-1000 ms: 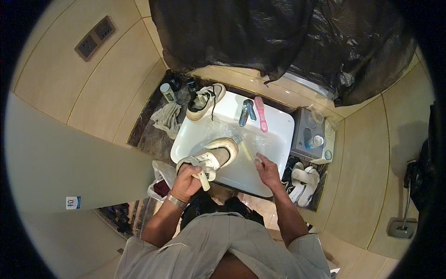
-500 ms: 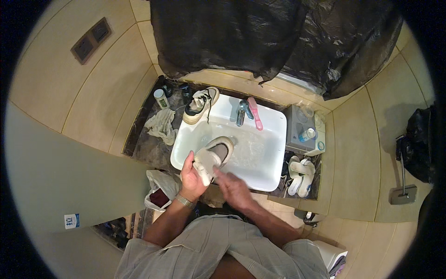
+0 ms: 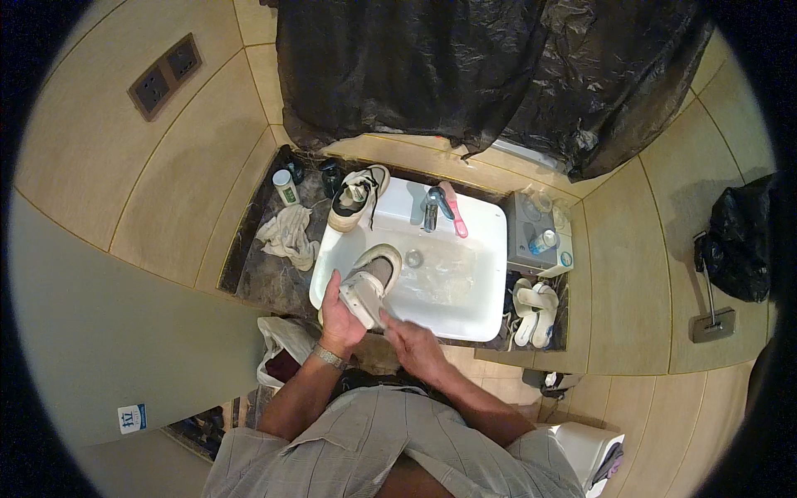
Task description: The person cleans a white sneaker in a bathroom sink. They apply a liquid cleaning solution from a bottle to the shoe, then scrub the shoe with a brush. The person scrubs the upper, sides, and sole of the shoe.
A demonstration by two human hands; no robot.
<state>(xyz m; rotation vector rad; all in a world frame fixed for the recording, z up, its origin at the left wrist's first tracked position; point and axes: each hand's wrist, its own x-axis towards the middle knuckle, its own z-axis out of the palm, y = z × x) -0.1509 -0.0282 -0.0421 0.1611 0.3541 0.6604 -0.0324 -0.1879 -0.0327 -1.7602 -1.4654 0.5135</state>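
Observation:
My left hand (image 3: pixel 342 319) grips a pale shoe (image 3: pixel 387 257) with a grey upper, held at a tilt over the near left part of the white sink (image 3: pixel 465 319). Close against the shoe's near end is my right hand (image 3: pixel 415 347), its fingers closed; whatever they pinch is too small and blurred to make out. A second shoe (image 3: pixel 347 217), off-white with a dark lining and black laces, rests on the sink's back left corner. Shallow cloudy water lies in the basin. Behind it stand the metal tap (image 3: pixel 431 217) and a pink brush (image 3: pixel 455 212).
A crumpled pale cloth (image 3: pixel 289 236) and a white-and-green container (image 3: pixel 286 189) lie left of the sink. To its right are a grey box (image 3: pixel 531 232) and white slippers (image 3: pixel 535 315). A white bag (image 3: pixel 278 336) hangs below the counter's left front.
The shoe and my left hand have shifted slightly left and tilted differently. My right hand stays by the shoe's near end, a little lower. The whole view has moved slightly.

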